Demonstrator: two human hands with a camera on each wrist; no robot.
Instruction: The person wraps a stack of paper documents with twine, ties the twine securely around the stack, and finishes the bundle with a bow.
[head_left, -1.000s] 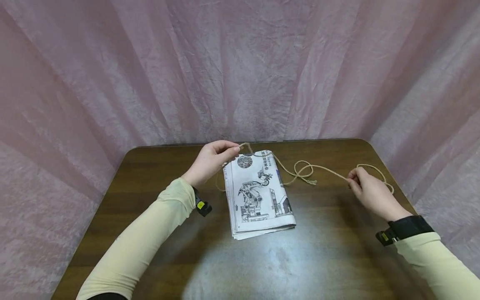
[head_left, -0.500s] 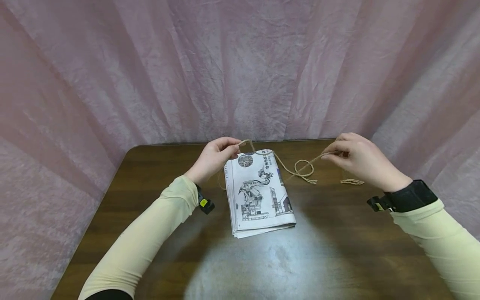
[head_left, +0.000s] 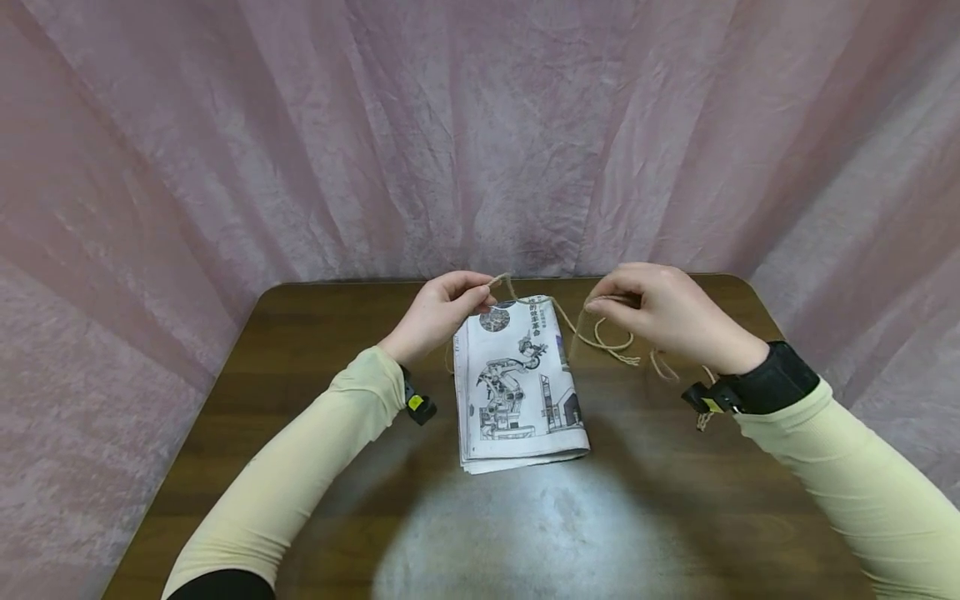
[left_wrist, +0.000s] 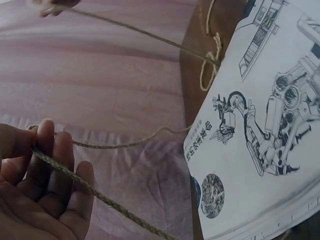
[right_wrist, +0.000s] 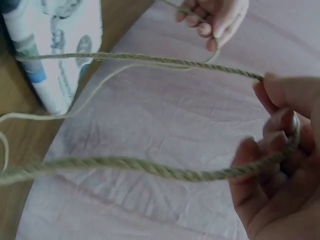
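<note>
A folded newspaper [head_left: 525,383] with a printed robot-arm picture lies on the table. My left hand [head_left: 446,308] is by its top left corner, pinching a tan twine [left_wrist: 100,195] between thumb and fingers. From that pinch a slack stretch loops over the newspaper's top edge. My right hand [head_left: 660,312] is raised to the right of the newspaper and pinches another stretch of twine [right_wrist: 150,59]. This stretch runs straight to the newspaper's right edge, where its course is hidden. A further length of twine [right_wrist: 150,169] trails from my right palm.
Loose twine with a frayed end [head_left: 628,360] lies on the brown wooden table [head_left: 337,517], right of the newspaper. A pink curtain [head_left: 480,150] hangs directly behind the table's far edge and along both sides.
My right hand has come in from the far right toward the newspaper, bringing its twine along. My left hand keeps its pinch and has shifted only slightly.
</note>
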